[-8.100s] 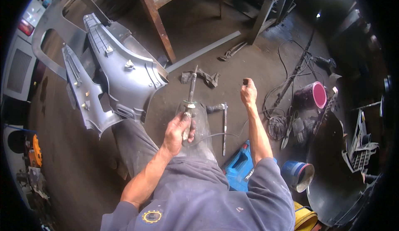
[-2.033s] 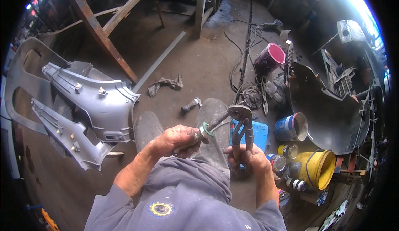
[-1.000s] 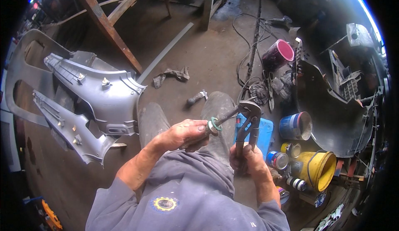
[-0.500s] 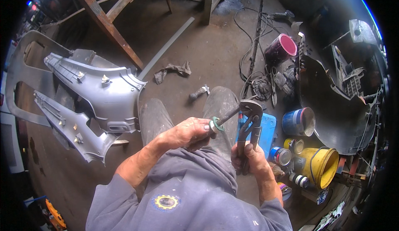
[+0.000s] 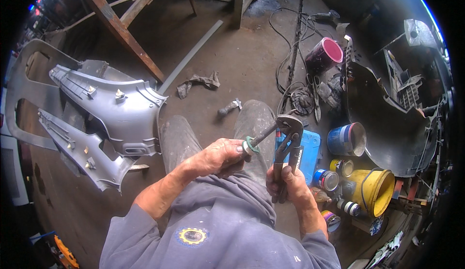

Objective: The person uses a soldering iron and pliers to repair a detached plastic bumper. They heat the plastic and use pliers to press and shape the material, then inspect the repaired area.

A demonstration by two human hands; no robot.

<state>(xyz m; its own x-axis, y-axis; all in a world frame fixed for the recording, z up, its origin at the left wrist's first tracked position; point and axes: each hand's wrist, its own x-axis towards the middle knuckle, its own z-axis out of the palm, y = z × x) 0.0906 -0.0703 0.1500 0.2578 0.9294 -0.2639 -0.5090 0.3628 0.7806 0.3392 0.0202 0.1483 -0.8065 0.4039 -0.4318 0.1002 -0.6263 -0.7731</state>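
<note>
A rod-like tool (image 5: pixel 264 134) with a green collar (image 5: pixel 252 145) is being held in front of the person's lap, its shaft slanting up to the right. Its handle is being wrapped by the left hand (image 5: pixel 218 155), whose fingers are being kept closed around it. The far end of the shaft is being met by the jaws of a pair of pliers (image 5: pixel 296 129); whether it is being clamped firmly cannot be told. The pliers are being held roughly upright by the right hand (image 5: pixel 288 182), which is being closed around their handles.

Behind the pliers, a blue case (image 5: pixel 312 145) is being partly hidden. To its right, a blue can (image 5: pixel 337 140) and a yellow bucket (image 5: pixel 361 191) are being seen tipped on their sides. Beyond the knees, a short dark-handled tool (image 5: pixel 227 108) is lying on the floor, with a crumpled grey piece (image 5: pixel 198 82) near it. On the left, a large silver panel (image 5: pixel 128 109) is being shown beside a smaller silver panel (image 5: pixel 99 165).
</note>
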